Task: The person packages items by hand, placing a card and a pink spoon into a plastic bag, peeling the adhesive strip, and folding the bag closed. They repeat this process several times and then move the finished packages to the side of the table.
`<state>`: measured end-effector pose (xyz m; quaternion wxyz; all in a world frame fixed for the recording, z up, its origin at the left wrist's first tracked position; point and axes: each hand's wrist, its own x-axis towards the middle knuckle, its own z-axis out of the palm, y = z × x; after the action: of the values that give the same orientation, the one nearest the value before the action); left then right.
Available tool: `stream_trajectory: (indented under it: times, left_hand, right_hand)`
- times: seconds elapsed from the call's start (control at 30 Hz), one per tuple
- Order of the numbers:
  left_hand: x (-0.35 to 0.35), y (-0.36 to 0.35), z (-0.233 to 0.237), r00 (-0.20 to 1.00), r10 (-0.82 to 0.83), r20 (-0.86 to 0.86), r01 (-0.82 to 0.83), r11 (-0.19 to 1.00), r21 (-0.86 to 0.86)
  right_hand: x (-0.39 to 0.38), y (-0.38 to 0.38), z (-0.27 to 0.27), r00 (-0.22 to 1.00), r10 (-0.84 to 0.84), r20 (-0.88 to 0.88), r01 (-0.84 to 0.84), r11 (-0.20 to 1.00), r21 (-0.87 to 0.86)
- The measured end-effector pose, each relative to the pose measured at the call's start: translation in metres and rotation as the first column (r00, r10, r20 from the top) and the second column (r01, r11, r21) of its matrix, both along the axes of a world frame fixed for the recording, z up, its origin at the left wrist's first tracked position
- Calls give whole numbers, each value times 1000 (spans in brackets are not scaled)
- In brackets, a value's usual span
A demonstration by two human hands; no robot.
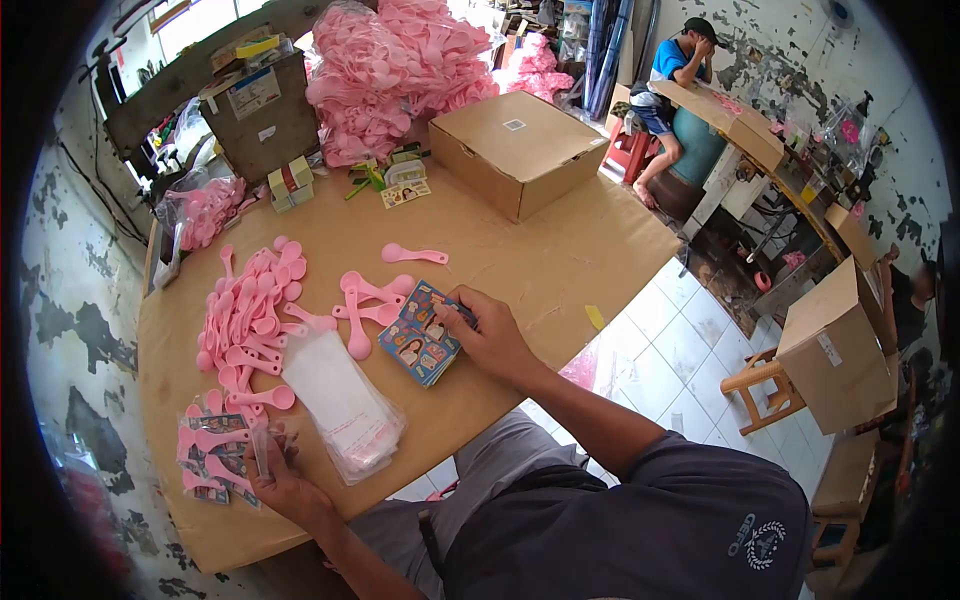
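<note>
My right hand [490,338] is closed on a stack of blue illustrated cards [408,345], thumb on top, just above the table. At the near left, my left hand [283,482] has its fingers curled around the edge of what looks like a clear plastic bag [262,450]. Beside it lie filled clear packets [212,452] with pink spoons and cards inside. A stack of clear plastic bags [340,405] rests between my hands. Beyond it are a heap of loose pink measuring spoons [255,300] and several separate ones, including a single spoon [413,254].
On the brown table [520,260] stand a closed cardboard box [515,150], a small yellowish box [290,185] and a huge bagged pile of pink spoons [395,75]. A person [672,95] sits at another table. An open carton [840,345] is at right.
</note>
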<state>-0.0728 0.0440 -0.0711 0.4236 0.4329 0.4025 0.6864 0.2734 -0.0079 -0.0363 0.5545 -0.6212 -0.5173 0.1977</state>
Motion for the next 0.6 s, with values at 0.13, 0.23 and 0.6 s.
stream_trajectory:
  times: [0.13,0.23,0.6]
  left_hand:
    - [6,-4,12,999,-43,25,42,999,18]
    - [3,-5,15,992,-22,128,23,1000,-1]
    - [-33,7,1,778,-200,596,218,975,42]
  right_hand:
    - [-1,-1,5,999,17,-39,-17,1000,-9]
    - [-2,1,3,998,11,-63,-8,999,53]
    - [-2,-1,0,998,14,-62,-11,999,52]
